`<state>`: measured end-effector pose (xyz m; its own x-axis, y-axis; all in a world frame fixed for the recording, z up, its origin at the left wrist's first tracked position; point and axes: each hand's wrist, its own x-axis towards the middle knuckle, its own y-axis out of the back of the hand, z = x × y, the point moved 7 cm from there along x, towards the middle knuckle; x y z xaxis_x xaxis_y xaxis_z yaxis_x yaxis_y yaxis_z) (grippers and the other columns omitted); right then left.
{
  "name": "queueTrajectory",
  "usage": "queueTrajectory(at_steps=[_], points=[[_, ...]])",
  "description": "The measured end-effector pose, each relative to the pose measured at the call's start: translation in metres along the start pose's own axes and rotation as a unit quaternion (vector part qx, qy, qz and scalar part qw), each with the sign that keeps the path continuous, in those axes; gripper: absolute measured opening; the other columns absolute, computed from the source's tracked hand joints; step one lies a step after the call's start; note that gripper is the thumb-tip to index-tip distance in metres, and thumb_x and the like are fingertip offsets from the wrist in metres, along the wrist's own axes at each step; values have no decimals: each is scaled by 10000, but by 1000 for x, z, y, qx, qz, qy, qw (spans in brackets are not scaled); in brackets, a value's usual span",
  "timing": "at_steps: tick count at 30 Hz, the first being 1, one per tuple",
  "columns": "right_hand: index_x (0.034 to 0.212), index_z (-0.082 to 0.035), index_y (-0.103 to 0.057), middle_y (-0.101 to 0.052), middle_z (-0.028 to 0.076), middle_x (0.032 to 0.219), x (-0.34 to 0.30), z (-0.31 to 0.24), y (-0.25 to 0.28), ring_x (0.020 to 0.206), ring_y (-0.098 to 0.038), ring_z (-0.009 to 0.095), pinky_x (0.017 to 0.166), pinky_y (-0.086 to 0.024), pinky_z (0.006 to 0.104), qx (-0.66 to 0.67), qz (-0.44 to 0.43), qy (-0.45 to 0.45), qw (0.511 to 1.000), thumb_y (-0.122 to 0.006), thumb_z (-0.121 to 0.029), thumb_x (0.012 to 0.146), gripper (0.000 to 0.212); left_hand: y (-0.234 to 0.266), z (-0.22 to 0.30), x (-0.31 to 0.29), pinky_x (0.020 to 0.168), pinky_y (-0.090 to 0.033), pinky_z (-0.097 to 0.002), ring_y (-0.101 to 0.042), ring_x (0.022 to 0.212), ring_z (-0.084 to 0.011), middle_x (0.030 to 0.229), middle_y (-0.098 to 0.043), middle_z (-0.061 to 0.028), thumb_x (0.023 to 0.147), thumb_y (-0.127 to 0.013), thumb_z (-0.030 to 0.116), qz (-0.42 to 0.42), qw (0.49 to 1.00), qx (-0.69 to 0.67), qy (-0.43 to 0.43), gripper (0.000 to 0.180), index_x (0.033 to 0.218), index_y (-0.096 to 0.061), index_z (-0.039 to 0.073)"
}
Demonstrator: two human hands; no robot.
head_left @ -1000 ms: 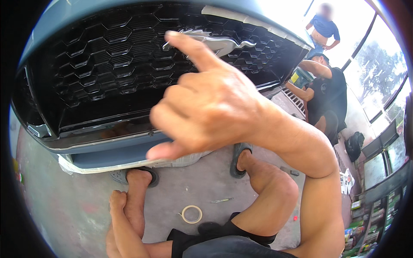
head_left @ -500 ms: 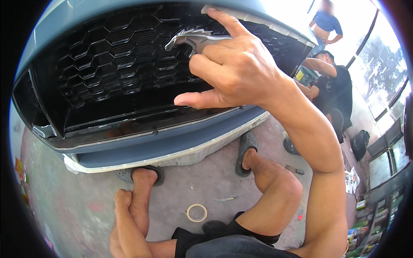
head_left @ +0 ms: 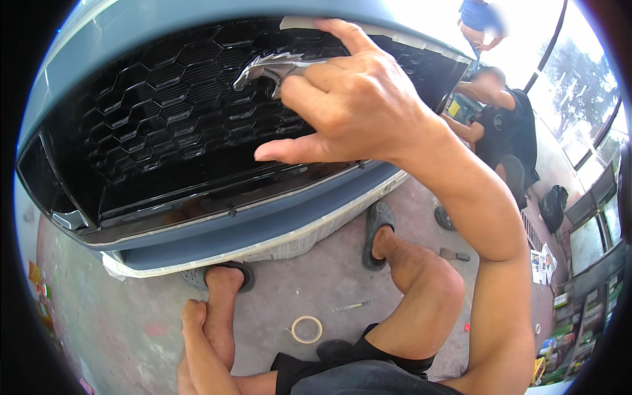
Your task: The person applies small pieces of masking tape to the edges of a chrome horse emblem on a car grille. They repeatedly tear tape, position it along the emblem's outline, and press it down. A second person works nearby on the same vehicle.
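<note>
My right hand [head_left: 355,99] reaches across the front of a car. Its index fingertip rests on a strip of pale masking tape [head_left: 296,24] along the upper edge of the black honeycomb grille [head_left: 155,105]. The thumb sticks out and the other fingers are bent, with nothing seen in them. Just beneath the hand, partly covered by it, is a silver animal-shaped emblem [head_left: 266,68]. My left hand [head_left: 194,314] lies curled closed against my left shin; what is inside it, if anything, is hidden.
Masking tape and sheeting [head_left: 283,250] trim the blue-grey bumper [head_left: 217,237]. On the floor lie a tape roll [head_left: 307,329], a thin pen-like tool [head_left: 352,306] and a scraper [head_left: 455,255]. One co-worker [head_left: 503,125] crouches at the right; another person [head_left: 479,29] stands behind.
My right index finger has slid slightly left along the grille's upper edge. The view has shifted a little. The crouching co-worker has raised their head. My left hand stays by the shin.
</note>
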<state>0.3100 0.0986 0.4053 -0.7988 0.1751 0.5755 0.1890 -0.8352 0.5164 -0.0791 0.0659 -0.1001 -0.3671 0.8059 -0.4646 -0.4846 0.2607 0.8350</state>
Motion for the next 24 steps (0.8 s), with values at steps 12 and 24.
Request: queueTrajectory(at_steps=[12,24], points=[[723,-74,-670,-623,92,543,-20,16,11,568,-673,286,993,-529,493,-26,-3,-20,999,-705,-683,840,621,-2,-2,4,1083,-454,-506,-592,1259,-460,1289,-651,-304,901,-562,293,-13,1000,12,-2,467,1217,-712,-16],[653,-107,-539,-402,7,533,-66,-5,31,477,-490,221,962,-543,530,63,0,-31,998,-789,-570,827,554,4,-5,-2,1001,-509,-506,-663,1108,-474,1173,-699,-303,872,-628,265,65,998,-2,-3,374,1117,-757,14]])
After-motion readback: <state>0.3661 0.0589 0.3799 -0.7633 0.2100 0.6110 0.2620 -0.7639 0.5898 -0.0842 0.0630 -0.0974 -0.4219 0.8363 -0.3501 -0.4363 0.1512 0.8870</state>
